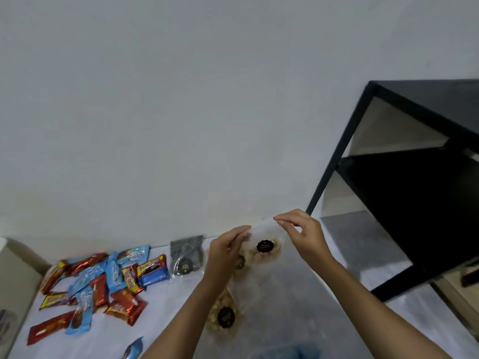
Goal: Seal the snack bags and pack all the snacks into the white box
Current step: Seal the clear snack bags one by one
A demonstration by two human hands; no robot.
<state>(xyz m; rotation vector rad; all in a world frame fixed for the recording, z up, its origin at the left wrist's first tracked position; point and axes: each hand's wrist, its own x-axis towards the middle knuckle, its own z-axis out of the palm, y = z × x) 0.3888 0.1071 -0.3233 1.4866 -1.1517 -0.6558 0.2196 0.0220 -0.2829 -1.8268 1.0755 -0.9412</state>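
Plastic, clear and thin, makes up the snack bag (269,237) that both hands hold up in front of the plain white wall (181,99), above the far edge of the white table top (166,307). The left hand (228,251) pinches the bag's top edge at its left end between thumb and stretched fingers. The right hand (303,234) pinches the same edge at its right end, and the strip between the two hands runs nearly level. Pale yellowish snack pieces show through the film, and a round black label (265,246) with gold lettering, too blurred to read, sits on the front of the bag. Just below, partly hidden by the left wrist, a second black label (239,261) shows, though which bag it belongs to cannot be told. Under the left forearm lies another clear bag of popcorn-like pieces (220,304) with its own black label. Left of the hands a grey patterned pouch (185,246) lies flat by the wall. Beyond it a loose heap of red, yellow and blue wrapped snack bars (103,283) spreads over the table, with one blue packet (134,348) apart at the near edge. At the far left a pale box-like shape (18,268) is cut off by the frame and too blurred to identify. A black metal shelf unit (388,203) stands to the right.
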